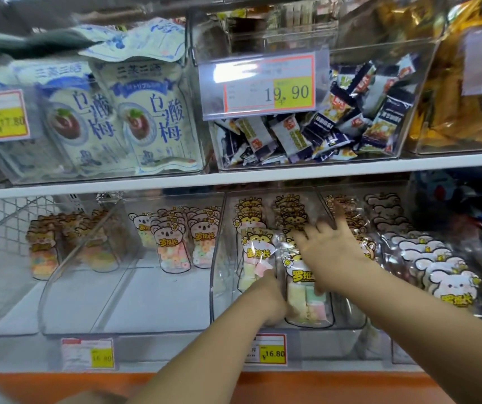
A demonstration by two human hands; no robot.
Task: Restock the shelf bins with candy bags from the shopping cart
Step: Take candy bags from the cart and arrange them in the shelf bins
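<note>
Both my hands reach into a clear plastic bin [219, 287] on the lower shelf that holds rows of cat-topped marshmallow candy bags. My left hand [269, 298] has its fingers curled around the lower edge of the front left candy bag [255, 258]. With fingers spread and straight, my right hand [331, 252] presses on the bags behind the front right candy bag [306, 301]. The shopping cart is out of view.
A neighbouring bin [67, 293] to the left holds koala candy bags only at its back. To the right stands a bin with white mouse bags [449, 281]. The upper shelf carries plum bags [158, 118] and a bin of small wrapped sweets [315, 132]. Price tags [271, 349] line the shelf edge.
</note>
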